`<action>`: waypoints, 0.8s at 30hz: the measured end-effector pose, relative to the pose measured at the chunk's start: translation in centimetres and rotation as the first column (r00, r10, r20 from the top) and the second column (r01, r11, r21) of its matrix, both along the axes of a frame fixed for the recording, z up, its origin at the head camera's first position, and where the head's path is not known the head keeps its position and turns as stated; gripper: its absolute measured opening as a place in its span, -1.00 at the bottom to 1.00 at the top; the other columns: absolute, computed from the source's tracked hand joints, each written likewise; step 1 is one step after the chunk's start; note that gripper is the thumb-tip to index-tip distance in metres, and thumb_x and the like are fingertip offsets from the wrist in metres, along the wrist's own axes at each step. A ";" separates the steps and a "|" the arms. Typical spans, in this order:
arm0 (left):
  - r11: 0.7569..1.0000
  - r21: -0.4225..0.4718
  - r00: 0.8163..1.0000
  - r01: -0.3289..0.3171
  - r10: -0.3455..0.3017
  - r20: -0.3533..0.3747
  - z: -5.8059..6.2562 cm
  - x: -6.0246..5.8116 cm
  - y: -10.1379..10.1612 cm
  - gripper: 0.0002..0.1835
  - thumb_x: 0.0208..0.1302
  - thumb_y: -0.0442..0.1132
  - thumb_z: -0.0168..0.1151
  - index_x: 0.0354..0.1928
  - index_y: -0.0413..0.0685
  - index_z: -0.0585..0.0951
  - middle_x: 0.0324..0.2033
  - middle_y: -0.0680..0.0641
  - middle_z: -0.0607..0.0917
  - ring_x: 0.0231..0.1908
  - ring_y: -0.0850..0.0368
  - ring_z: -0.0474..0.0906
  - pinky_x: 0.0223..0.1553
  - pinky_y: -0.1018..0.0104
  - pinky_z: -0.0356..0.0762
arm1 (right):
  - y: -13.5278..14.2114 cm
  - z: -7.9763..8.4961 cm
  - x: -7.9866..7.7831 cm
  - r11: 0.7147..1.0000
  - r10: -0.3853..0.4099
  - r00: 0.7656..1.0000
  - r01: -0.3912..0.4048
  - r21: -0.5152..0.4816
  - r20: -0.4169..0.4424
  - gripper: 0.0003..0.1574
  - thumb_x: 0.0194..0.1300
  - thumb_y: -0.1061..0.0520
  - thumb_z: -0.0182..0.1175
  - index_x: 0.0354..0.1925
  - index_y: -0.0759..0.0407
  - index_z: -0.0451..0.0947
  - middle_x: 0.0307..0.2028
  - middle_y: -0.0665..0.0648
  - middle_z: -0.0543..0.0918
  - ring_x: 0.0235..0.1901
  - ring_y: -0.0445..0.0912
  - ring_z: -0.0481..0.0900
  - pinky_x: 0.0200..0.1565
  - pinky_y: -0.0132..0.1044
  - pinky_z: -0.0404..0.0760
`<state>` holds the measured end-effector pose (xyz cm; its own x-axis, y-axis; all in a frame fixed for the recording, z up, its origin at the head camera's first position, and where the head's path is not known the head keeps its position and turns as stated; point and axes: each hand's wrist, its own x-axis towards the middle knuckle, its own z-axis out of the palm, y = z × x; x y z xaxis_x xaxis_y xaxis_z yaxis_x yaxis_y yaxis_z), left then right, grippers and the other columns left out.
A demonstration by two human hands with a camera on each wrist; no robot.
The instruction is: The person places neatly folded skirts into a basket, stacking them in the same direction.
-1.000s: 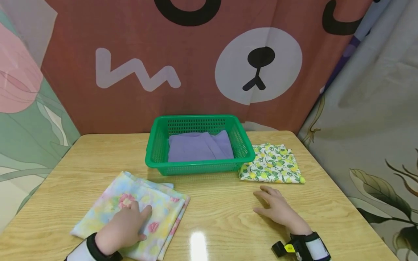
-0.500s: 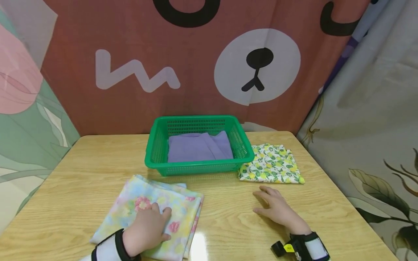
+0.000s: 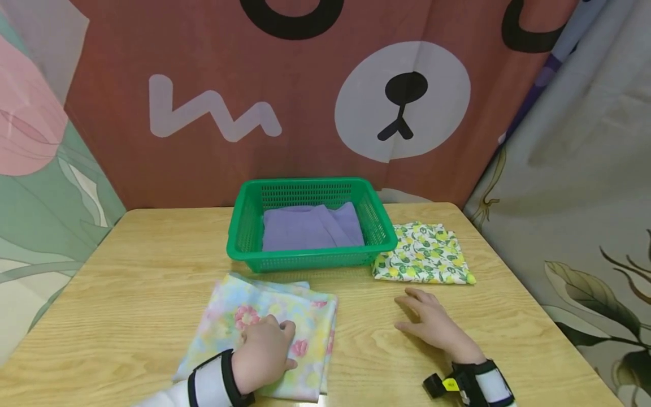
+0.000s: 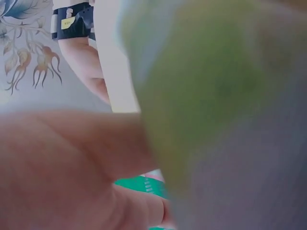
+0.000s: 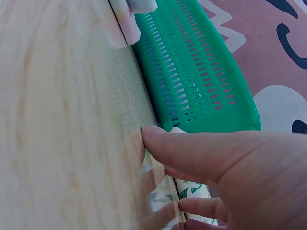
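Observation:
A folded pastel cloth with pink flowers [image 3: 244,316] lies flat on the table, left of centre. On top of it rests my left hand [image 3: 264,350], fingers pressing down with their tips partly hidden; in the left wrist view the cloth [image 4: 206,96] fills the right side, blurred. My right hand [image 3: 432,325] rests on the bare wood to the right, fingers loosely spread, holding nothing. Just beyond it lies a folded lemon-print cloth [image 3: 427,254], apart from the fingers in the head view. The right wrist view shows that hand's thumb [image 5: 187,148] near the table surface.
A green plastic basket [image 3: 310,261] stands at the back centre, with a folded purple cloth [image 3: 305,229] inside. Its right front corner overlaps the lemon-print cloth in view. A printed bear curtain [image 3: 229,164] hangs behind the wooden table [image 3: 152,271].
My left hand and the pastel cloth have slid together to the right across the table, toward the front of the basket. My right hand has stayed in place.

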<state>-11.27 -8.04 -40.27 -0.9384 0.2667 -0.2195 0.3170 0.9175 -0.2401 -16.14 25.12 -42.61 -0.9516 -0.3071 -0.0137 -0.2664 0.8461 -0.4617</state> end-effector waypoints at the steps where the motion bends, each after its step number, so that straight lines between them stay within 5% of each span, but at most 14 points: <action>1: 1.000 -0.008 1.000 -0.010 0.010 0.001 0.0 0.0 0.4 -0.30 0.01 0.43 0.29 -0.05 0.02 0.50 -0.36 -0.17 0.57 -0.41 -0.04 0.56 -0.42 0.00 0.66 | 0.0 -0.1 0.0 1.000 0.000 1.000 0.000 -0.001 0.000 -0.32 0.20 -0.05 0.39 0.21 0.21 0.52 0.32 0.48 0.37 0.30 0.44 0.26 0.20 0.38 0.33; 12: 0.981 -0.193 0.999 -0.028 0.033 0.022 -0.2 0.1 4.9 -0.26 0.09 0.55 0.07 0.06 0.14 0.43 -0.25 -0.19 0.62 -0.40 -0.03 0.57 -0.45 0.17 0.65 | 0.1 -0.1 -0.1 1.000 0.000 1.000 0.000 0.001 0.002 -0.31 0.19 -0.06 0.39 0.22 0.20 0.52 0.32 0.48 0.36 0.30 0.44 0.26 0.19 0.39 0.33; 24: 0.967 -0.248 0.994 -0.060 0.081 0.076 -1.0 -0.9 9.5 -0.24 0.14 0.58 -0.04 0.15 0.21 0.39 -0.33 -0.20 0.69 -0.52 -0.16 0.64 -0.53 0.22 0.65 | 0.2 -0.1 -0.1 1.000 0.010 0.999 -0.009 0.005 -0.030 -0.31 0.17 -0.07 0.40 0.20 0.21 0.53 0.29 0.48 0.39 0.27 0.44 0.30 0.17 0.39 0.35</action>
